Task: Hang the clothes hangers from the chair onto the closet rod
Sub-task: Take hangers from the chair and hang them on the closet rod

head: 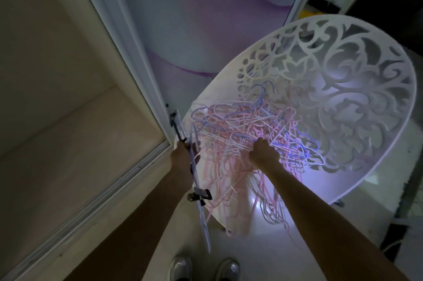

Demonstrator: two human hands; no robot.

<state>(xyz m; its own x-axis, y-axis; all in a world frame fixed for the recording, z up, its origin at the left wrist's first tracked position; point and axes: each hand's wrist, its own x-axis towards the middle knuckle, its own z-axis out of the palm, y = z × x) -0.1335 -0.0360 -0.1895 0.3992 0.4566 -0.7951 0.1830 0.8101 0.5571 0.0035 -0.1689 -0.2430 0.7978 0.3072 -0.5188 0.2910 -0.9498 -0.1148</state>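
I note my right hand (pixel 263 154) clenched into the tangled hangers (pixel 247 129) on the chair (pixel 343 88), while my left hand (pixel 184 153) grips a clip hanger (pixel 196 173) lying lengthwise toward me.

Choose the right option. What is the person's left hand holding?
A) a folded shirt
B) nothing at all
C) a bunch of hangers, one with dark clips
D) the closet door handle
C: the left hand grips a bunch of hangers beside the chair, and a dark clip shows on one of them below the hand.
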